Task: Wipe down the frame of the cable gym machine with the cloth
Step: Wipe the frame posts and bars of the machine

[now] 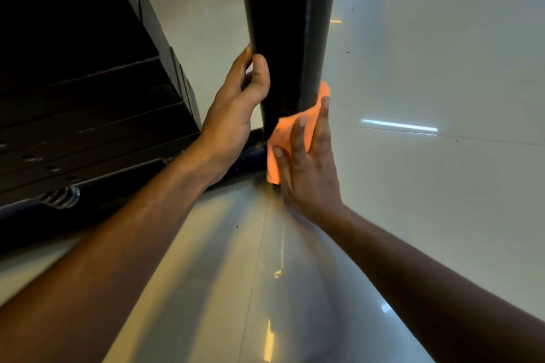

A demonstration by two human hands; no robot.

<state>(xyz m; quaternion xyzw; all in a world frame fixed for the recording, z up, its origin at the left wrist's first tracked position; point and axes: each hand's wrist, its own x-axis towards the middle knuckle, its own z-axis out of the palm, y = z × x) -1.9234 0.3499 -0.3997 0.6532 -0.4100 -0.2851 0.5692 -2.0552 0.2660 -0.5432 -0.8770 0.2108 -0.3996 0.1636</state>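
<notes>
One bright orange cloth (278, 138), soft and crumpled into loose folds, lies pressed against the lower right side of a black upright metal post (287, 38) of the cable gym machine's frame, right where the post meets its base. The cloth wraps a little round the post's right edge, one corner showing above the fingertips and a longer fold hanging down toward the floor. The right hand (306, 168) presses it there with straight, spread fingers laid flat over the fabric, not curled round it. The post has a matte, slightly scuffed surface with a pale seam running down its right face, and it widens toward the top of the view. The left hand (236, 109) grips the post's left edge just above the cloth, thumb on the near face and fingers curled behind. At the post's foot a black rounded base bar (250, 153) runs leftward along the floor, carrying a silver coil spring (63, 197). Behind it sits a dark stack of flat weight plates (88, 115). Glossy pale floor tiles (427, 186) reflect strips of light all around.
</notes>
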